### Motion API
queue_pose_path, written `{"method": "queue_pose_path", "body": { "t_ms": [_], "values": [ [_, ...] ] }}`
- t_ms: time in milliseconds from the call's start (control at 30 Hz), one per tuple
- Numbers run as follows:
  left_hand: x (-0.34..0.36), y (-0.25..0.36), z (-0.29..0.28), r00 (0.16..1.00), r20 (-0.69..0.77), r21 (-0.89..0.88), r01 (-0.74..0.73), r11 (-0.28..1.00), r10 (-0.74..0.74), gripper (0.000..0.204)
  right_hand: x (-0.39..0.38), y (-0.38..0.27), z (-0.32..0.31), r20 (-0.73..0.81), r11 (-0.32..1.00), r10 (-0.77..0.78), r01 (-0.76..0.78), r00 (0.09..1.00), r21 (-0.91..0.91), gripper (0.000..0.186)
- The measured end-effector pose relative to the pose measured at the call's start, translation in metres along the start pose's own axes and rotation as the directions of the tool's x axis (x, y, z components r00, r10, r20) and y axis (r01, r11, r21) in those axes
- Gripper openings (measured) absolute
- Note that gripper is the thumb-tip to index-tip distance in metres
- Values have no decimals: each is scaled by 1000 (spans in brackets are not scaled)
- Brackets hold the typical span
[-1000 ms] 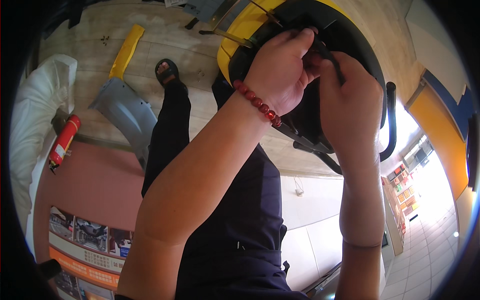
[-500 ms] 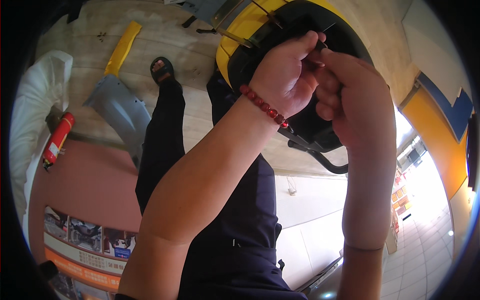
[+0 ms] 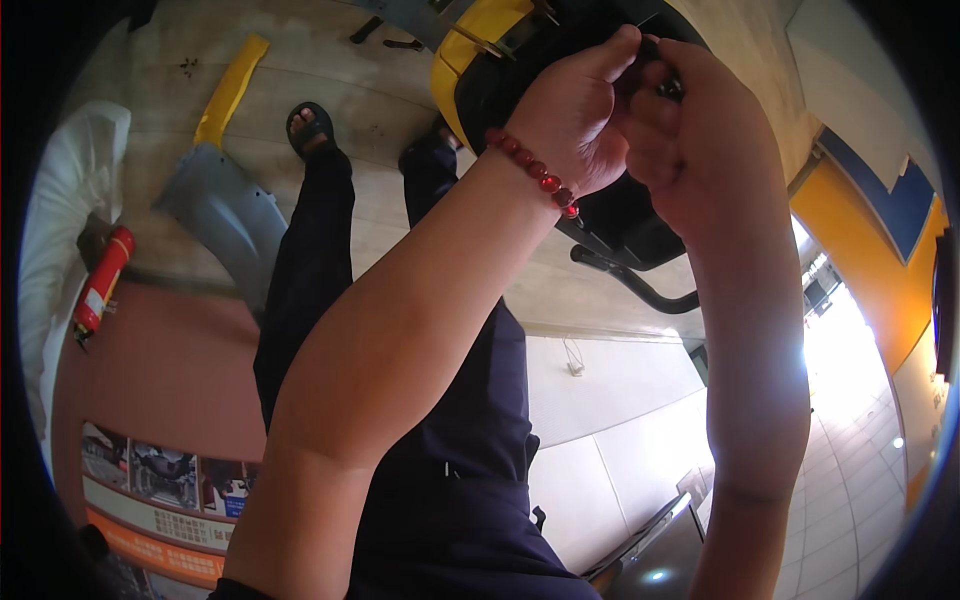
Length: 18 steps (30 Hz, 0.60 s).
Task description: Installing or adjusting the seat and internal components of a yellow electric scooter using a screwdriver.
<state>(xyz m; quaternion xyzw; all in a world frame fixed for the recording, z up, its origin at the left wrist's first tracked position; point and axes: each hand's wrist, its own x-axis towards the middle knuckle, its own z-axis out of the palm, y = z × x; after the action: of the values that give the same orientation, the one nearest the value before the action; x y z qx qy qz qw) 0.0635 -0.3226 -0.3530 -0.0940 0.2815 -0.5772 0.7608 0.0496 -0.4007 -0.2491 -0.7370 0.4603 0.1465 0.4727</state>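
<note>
My left hand (image 3: 580,120), with a red bead bracelet (image 3: 530,165) at its wrist, is raised with its thumb up and its fingers curled. Facing it closely is my right hand (image 3: 715,135), fingers bent inward. A small black piece (image 3: 650,50) sits between the fingertips of both hands; its shape is mostly hidden. Something dark and shiny (image 3: 669,89) shows at the right fingers. Both hands are over a yellow-and-black body part (image 3: 485,105), apparently of a vehicle, whose middle they cover. Below them a curved black bar (image 3: 640,285) sticks out.
On the floor to the left lie a grey panel (image 3: 225,205) and a yellow strip (image 3: 232,90). A red fire extinguisher (image 3: 104,280) stands by white sheeting (image 3: 75,220). My sandalled foot (image 3: 310,128) is near the panel. A yellow-and-blue wall (image 3: 870,230) rises at the right.
Both hands sit higher in the picture, with the right hand's fingers turned further inward. The view has shifted, so the body part and surroundings appear higher too. The hands stay together.
</note>
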Motion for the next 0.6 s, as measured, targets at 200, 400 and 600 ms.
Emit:
{"method": "queue_pose_path", "body": {
  "t_ms": [200, 400, 600],
  "values": [
    [12, -9, 7, 962, -90, 100, -250, 963, 259, 18, -6, -11, -12, 25, 781, -186, 164, 982, -602, 29],
    [10, -18, 5, 950, -88, -20, -302, 953, 299, 16, -18, -21, -24, 451, -41, -523, 507, 723, -861, 21],
    [8, -18, 3, 951, -92, -90, -303, 949, 295, 15, -5, -12, -15, 520, -179, -484, 502, 704, -846, 11]
  ]
}}
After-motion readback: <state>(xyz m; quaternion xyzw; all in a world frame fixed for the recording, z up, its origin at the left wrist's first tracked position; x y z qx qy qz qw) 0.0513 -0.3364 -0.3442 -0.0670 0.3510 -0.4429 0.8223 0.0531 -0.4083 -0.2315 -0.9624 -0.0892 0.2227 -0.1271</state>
